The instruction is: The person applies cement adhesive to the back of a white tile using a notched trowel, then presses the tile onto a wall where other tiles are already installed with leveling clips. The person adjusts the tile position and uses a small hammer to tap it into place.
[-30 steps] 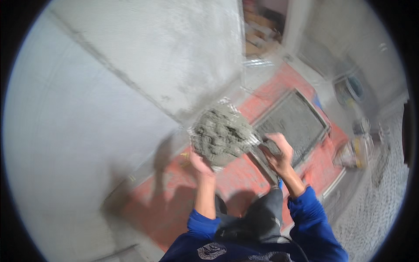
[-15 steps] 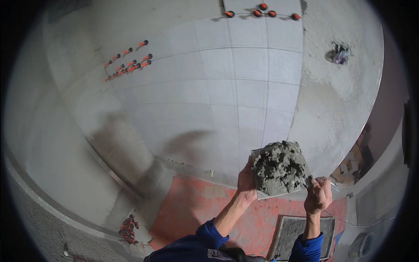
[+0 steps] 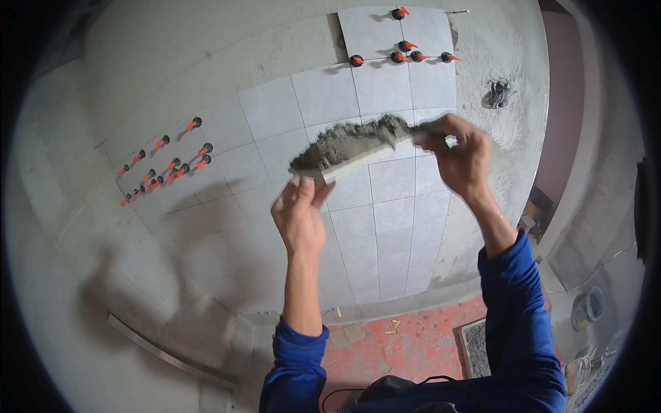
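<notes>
Grey wall [image 3: 165, 62] fills most of the frame, rough and bare at the top and left. Pale wall tiles [image 3: 268, 107] cover its middle in rows, with thin lines between them. Low in the middle, a red sheet [image 3: 413, 351] lies on the floor, dirty with grey marks. A long metal bar [image 3: 169, 352] slants across the lower left. Two blue sleeves [image 3: 516, 296] come up from the bottom edge. At the lower right, partly hidden by the right sleeve, is a tray [image 3: 463, 352] with grey cement in it. A bucket [image 3: 589, 308] sits near the right edge.

One loose tile [image 3: 368, 157] is up in the middle of the frame, in front of the wall tiles. It tilts, with its right end higher. A lumpy heap of cement [image 3: 354, 143] sits on it. The left hand [image 3: 299, 215] has its thumb and fingers clamped on the tile's left corner. The right hand [image 3: 468, 155] is at the other end with its fingers curled. It is blurry there, so you cannot tell just what they grip.

A bunch of wires [image 3: 498, 95] pokes out of the wall at the upper right. Small black and orange clips [image 3: 399, 56] stick out at the top and at the upper left. Tiny yellow bits [image 3: 396, 323] lie on the red sheet.
</notes>
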`<state>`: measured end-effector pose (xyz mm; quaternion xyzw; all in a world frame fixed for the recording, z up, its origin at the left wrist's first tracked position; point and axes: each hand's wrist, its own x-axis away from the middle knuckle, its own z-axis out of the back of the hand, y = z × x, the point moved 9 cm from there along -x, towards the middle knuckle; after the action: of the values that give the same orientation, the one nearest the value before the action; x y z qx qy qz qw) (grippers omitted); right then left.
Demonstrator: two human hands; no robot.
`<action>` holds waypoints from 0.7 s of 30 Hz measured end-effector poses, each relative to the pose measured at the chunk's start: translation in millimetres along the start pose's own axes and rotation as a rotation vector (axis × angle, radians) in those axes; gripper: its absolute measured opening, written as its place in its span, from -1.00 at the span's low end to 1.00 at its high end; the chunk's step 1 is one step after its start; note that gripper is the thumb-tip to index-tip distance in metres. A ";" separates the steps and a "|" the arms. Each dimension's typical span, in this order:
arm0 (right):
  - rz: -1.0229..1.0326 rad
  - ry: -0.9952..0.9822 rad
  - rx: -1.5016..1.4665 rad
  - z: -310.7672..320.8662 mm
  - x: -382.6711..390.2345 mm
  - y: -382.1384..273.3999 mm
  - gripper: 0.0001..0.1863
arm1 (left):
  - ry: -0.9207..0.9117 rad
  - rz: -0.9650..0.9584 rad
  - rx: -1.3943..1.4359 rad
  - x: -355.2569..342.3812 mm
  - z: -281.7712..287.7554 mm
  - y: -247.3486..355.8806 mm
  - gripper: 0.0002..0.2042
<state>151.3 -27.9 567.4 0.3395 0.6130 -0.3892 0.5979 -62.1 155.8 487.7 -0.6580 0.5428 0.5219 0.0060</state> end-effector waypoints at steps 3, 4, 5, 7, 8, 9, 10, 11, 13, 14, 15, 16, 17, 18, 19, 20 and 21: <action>0.009 -0.070 0.110 -23.6 -68.0 -8.8 -0.89 | 0.072 -0.070 -0.193 -59.6 3.8 28.1 -0.55; 0.032 -0.084 0.149 -35.0 -91.0 -13.0 -0.88 | 0.114 -0.077 -0.261 -82.6 10.0 33.5 -0.56; 0.053 -0.106 0.215 -43.2 -111.1 -16.5 -0.85 | 0.085 -0.107 -0.222 -102.4 8.5 34.3 -0.60; 0.089 -0.159 0.276 -68.6 -145.5 -25.1 -0.83 | 0.148 -0.175 -0.234 -134.5 19.7 44.5 -0.67; 0.034 -0.220 0.194 -72.3 -160.7 -22.4 -0.88 | 0.197 -0.223 -0.247 -148.1 23.2 49.2 -0.70; -0.098 -0.298 0.142 -75.6 -174.4 -13.8 -0.92 | 0.235 -0.305 -0.261 -155.0 23.9 55.9 -0.72; -0.090 -0.252 0.094 -79.3 -183.8 -17.4 -0.93 | 0.248 -0.302 -0.259 -163.2 24.2 54.6 -0.73; -0.067 -0.258 0.094 -83.9 -190.7 -20.9 -0.92 | 0.240 -0.342 -0.257 -170.3 20.3 58.7 -0.74; -0.019 -0.254 0.088 -89.4 -205.2 -24.2 -0.91 | 0.231 -0.412 -0.292 -181.6 15.4 67.3 -0.74; 0.058 -0.234 0.099 -93.2 -212.2 -28.1 -0.90 | 0.234 -0.433 -0.318 -188.6 14.7 69.7 -0.73; 0.072 -0.241 0.120 -96.1 -218.2 -25.1 -0.90 | 0.251 -0.439 -0.351 -194.6 15.7 70.1 -0.73; 0.085 -0.249 0.138 -101.1 -224.6 -20.8 -0.90 | 0.233 -0.460 -0.358 -202.4 15.1 71.0 -0.73; 0.095 -0.255 0.156 -107.1 -231.0 -15.7 -0.89 | 0.225 -0.468 -0.374 -211.1 16.4 70.5 -0.73; 0.110 -0.248 0.150 -110.7 -237.5 -11.1 -0.89 | 0.221 -0.472 -0.394 -219.8 17.2 69.2 -0.72; 0.122 -0.242 0.147 -115.0 -243.0 -5.3 -0.89 | 0.229 -0.484 -0.481 -228.5 18.1 67.8 -0.72; 0.134 -0.234 0.146 -117.7 -248.3 -0.6 -0.89 | 0.241 -0.493 -0.570 -236.9 18.8 66.3 -0.71; 0.103 -0.259 0.156 -123.4 -254.7 8.6 -0.90 | 0.251 -0.511 -0.661 -246.1 18.9 65.0 -0.70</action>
<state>114.9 97.6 818.5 0.3630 0.4804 -0.4450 0.6629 -88.9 314.2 685.9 -0.7961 0.1629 0.5654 -0.1418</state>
